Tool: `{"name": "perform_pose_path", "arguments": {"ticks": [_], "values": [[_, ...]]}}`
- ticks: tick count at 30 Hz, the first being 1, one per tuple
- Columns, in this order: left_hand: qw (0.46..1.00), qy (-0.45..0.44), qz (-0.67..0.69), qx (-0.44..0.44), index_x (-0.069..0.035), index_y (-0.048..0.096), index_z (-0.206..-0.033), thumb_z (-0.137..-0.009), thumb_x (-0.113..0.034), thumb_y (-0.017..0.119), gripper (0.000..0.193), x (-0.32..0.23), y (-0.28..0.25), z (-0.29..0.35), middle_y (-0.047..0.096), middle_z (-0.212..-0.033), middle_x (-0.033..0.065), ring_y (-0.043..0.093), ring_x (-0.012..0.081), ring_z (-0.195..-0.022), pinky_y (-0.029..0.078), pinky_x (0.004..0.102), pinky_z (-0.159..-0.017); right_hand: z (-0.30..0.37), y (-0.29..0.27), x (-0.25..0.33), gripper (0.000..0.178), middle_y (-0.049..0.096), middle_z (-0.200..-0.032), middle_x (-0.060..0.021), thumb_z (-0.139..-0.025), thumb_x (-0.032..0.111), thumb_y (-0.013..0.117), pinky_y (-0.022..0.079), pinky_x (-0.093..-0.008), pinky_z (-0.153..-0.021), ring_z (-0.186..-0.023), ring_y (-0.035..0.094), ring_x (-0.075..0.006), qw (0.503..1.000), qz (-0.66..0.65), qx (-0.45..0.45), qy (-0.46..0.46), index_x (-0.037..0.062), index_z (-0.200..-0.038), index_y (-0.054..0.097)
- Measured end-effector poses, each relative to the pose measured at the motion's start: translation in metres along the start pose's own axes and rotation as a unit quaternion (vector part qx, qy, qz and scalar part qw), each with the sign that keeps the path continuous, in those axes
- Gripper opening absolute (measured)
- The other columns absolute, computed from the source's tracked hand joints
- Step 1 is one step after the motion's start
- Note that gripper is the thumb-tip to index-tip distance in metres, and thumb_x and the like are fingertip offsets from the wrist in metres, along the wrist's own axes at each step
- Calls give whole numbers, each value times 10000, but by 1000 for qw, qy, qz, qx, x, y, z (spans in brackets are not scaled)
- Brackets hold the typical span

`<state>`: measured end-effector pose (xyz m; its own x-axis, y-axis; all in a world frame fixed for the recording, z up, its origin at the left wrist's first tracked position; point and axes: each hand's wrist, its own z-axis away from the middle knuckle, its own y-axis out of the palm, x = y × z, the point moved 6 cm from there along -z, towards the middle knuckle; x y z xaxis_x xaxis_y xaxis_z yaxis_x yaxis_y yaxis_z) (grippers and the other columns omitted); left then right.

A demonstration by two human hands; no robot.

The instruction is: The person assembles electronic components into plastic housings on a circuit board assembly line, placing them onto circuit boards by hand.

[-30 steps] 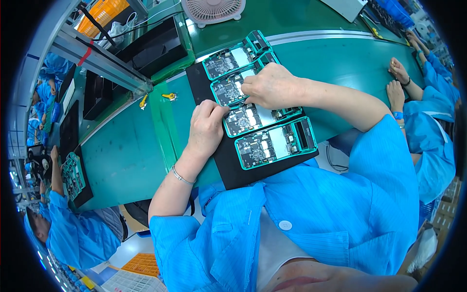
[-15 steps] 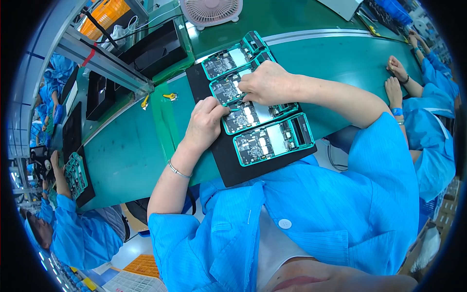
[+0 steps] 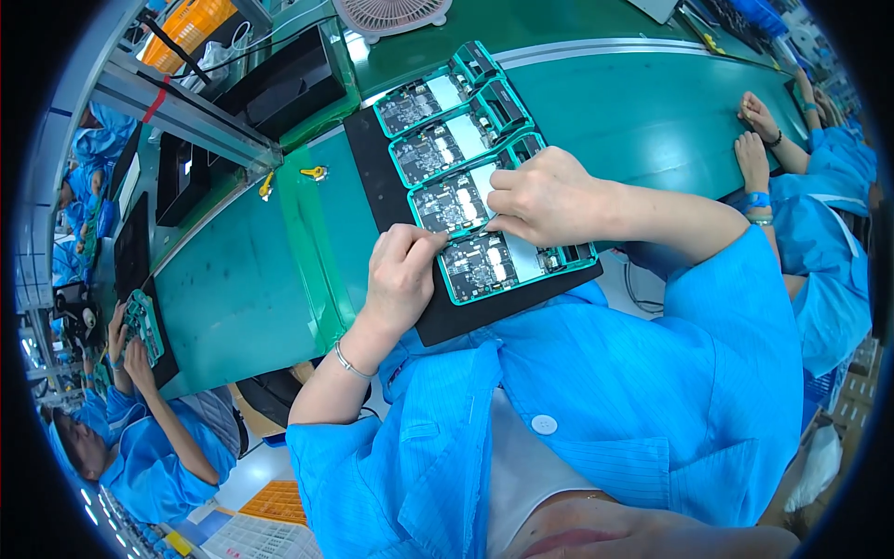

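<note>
Several teal device housings with exposed circuit boards lie in a row on a black mat [image 3: 370, 172]. The farthest housing [image 3: 407, 107] and the one below it [image 3: 432, 154] are untouched. My right hand [image 3: 549, 200] is closed in a pinch over the third housing [image 3: 448, 206], close to its border with the nearest one [image 3: 480, 267]. At the left end of that same border, the pinched thumb and forefinger of my left hand [image 3: 402, 275] touch the housing edges. Whatever sits between the fingertips of either hand is hidden or too small to name.
The mat lies on a green bench [image 3: 233, 279]. Beyond are a pink fan [image 3: 391, 17], a black tray [image 3: 284, 84] and a metal post [image 3: 200, 116]. Yellow clips [image 3: 315, 173] lie near green tape. Co-workers sit at left and right, one handling a teal part [image 3: 144, 326].
Both my hands have moved toward me by about one housing, from the second and third to the third and fourth. The left co-worker's second hand has come to the teal part.
</note>
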<state>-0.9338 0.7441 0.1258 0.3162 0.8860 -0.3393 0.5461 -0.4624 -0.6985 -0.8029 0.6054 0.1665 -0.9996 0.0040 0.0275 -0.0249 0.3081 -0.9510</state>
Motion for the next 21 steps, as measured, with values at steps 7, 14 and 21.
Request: {"name": "perform_pose_path", "arguments": {"ticks": [7, 14, 21], "values": [[1000, 8, -4, -12, -40, 721, -964, -729, 90, 713, 269, -2, 1, 5, 620, -880, 74, 618, 255, -795, 472, 369, -673, 3, 6, 3, 269, 588, -750, -57, -835, 289, 779, 509, -398, -532, -626, 670, -253, 1000, 5, -3, 12, 86, -753, 623], [999, 29, -10, -9, -35, 723, -955, -705, 78, 713, 274, -6, 1, 5, 623, -876, 66, 625, 242, -803, 461, 375, -665, 0, 4, 5, 291, 591, -740, -59, -832, 287, 782, 507, -392, -521, -610, 669, -247, 1000, 8, -25, 1, 80, -726, 608], [999, 45, -24, -2, -28, 724, -959, -702, 58, 717, 271, -12, 1, 5, 624, -876, 65, 630, 237, -811, 460, 371, -664, 4, 6, 9, 277, 595, -739, -64, -822, 275, 786, 517, -390, -516, -604, 673, -247, 1000, 7, -21, -5, 75, -729, 618]]}}
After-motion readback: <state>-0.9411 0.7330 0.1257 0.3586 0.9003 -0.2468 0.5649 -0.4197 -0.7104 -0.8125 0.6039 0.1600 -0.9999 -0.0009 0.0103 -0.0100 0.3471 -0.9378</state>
